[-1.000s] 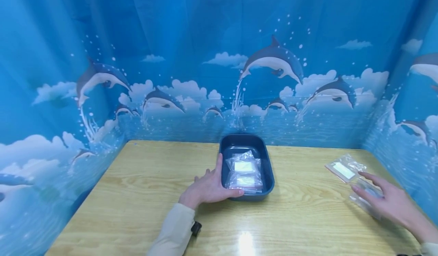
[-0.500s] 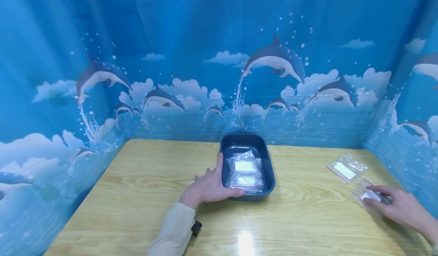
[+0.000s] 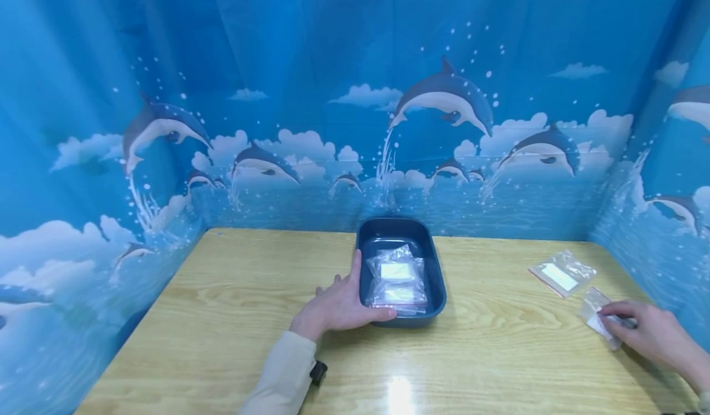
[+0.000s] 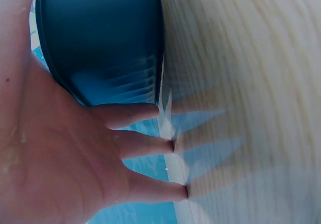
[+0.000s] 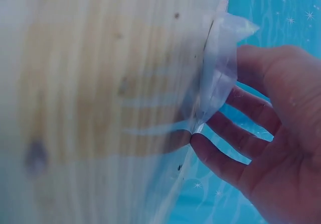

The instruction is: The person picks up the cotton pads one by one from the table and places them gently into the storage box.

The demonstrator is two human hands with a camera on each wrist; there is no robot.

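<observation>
In the head view my left hand [image 3: 338,307] lies against the left and near sides of a dark blue tub [image 3: 439,279], thumb over the near rim. The left wrist view shows this hand [image 4: 75,153] with fingers straight, several fingertips on the table beside the tub [image 4: 100,38]. Inside the tub lie several clear zip-lock bags [image 3: 396,271] with white patches. At the right, my right hand [image 3: 649,335] pinches another clear zip-lock bag [image 3: 595,322], its edge bunched between thumb and fingers. The right wrist view shows that bag [image 5: 218,66] close over the table.
One more zip-lock bag [image 3: 561,273] lies flat on the wooden table [image 3: 266,267], just beyond the right hand. A blue dolphin-print curtain [image 3: 310,94] stands behind the table and along both sides. The tub is near the table's back edge.
The right hand, earlier hovering over the bag with spread fingers, has moved slightly right and closed its thumb and fingers on it; the bag has crumpled. Left hand and tub stay put.
</observation>
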